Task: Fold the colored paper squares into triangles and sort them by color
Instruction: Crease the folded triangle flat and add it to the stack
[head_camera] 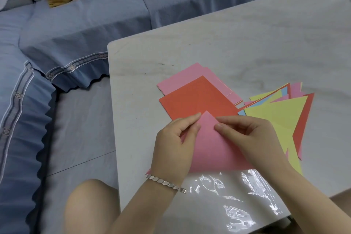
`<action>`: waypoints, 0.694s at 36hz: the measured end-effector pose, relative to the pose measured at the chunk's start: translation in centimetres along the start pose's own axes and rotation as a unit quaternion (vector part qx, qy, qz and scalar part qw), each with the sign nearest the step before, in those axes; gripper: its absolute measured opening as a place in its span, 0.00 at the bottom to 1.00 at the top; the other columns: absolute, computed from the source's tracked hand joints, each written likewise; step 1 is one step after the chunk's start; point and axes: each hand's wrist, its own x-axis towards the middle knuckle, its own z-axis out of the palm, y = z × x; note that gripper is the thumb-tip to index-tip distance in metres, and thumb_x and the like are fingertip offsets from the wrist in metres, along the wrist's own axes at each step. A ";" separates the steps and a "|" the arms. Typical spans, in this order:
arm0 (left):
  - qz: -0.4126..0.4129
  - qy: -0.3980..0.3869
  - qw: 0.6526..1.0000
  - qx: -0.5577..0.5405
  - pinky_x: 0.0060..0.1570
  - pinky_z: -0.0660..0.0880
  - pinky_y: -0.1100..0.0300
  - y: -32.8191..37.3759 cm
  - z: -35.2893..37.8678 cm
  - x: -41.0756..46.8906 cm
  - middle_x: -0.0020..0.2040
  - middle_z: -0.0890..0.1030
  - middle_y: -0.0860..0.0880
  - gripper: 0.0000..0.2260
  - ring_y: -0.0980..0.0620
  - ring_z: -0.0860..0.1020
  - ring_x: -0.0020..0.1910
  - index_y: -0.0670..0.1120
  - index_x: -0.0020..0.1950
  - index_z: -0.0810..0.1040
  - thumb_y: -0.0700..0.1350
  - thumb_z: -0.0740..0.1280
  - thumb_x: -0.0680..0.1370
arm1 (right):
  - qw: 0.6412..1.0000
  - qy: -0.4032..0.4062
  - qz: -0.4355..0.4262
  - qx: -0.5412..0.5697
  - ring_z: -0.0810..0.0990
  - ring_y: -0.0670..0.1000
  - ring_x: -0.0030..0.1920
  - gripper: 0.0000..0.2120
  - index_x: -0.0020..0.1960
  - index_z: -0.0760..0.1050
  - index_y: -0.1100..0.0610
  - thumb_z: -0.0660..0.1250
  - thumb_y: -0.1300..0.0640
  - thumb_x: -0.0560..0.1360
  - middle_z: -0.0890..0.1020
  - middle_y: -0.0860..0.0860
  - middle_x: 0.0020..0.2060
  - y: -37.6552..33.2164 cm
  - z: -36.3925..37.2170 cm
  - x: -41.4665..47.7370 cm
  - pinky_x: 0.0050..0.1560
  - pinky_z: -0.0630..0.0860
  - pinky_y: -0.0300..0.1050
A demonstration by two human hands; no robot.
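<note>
The pink paper (214, 148) is folded into a pointy triangle with its tip up. It lies on the table (247, 43). The left hand (174, 144) and the right hand (247, 135) each pinch an edge near the tip with thumb and fingers (190, 118). Just past the fingers lie a smooth orange square (197, 99) and pink squares (190, 76). Right of the fingers sits a messy pile of triangles (279, 114), mostly yellow. Shiny, crinkly clear plastic (228, 188) lies under the wrists.

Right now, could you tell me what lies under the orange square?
Pink squares lie under the orange square, showing past its far edge. Anything else beneath is covered. The pink paper pinched by the left hand and right hand hides its near edge.
</note>
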 end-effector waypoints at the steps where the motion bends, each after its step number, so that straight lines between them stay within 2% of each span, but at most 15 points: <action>1: 0.002 0.003 1.000 0.001 0.47 0.68 0.78 -0.1 0.0 0.0 0.43 0.78 0.66 0.13 0.72 0.76 0.46 0.58 0.50 0.79 0.39 0.68 0.75 | 1.000 -0.001 -0.001 -0.002 0.78 0.33 0.34 0.08 0.39 0.82 0.48 0.73 0.62 0.69 0.82 0.34 0.34 0.0 0.0 0.0 0.37 0.69 0.23; 6: 0.043 0.022 0.999 0.022 0.45 0.68 0.79 -0.4 0.1 -0.2 0.42 0.77 0.66 0.10 0.72 0.75 0.44 0.50 0.54 0.81 0.41 0.67 0.74 | 1.000 0.003 -0.001 -0.003 0.78 0.35 0.34 0.07 0.39 0.83 0.49 0.73 0.61 0.68 0.83 0.36 0.36 0.1 0.1 0.1 0.37 0.69 0.24; 11: 0.057 0.019 0.998 0.022 0.45 0.68 0.78 -0.5 0.2 -0.2 0.42 0.78 0.65 0.13 0.71 0.75 0.44 0.50 0.55 0.81 0.44 0.64 0.73 | 1.000 0.001 0.001 0.002 0.79 0.34 0.34 0.09 0.38 0.82 0.48 0.73 0.62 0.69 0.82 0.35 0.33 0.2 0.2 0.2 0.37 0.69 0.23; 25: 0.063 0.015 0.997 0.030 0.44 0.68 0.78 -1.1 0.3 -0.6 0.43 0.78 0.62 0.14 0.69 0.75 0.45 0.48 0.56 0.81 0.42 0.62 0.74 | 1.000 -0.020 -0.003 -0.002 0.79 0.34 0.35 0.10 0.37 0.82 0.47 0.72 0.62 0.69 0.83 0.36 0.33 0.3 0.2 0.2 0.38 0.70 0.24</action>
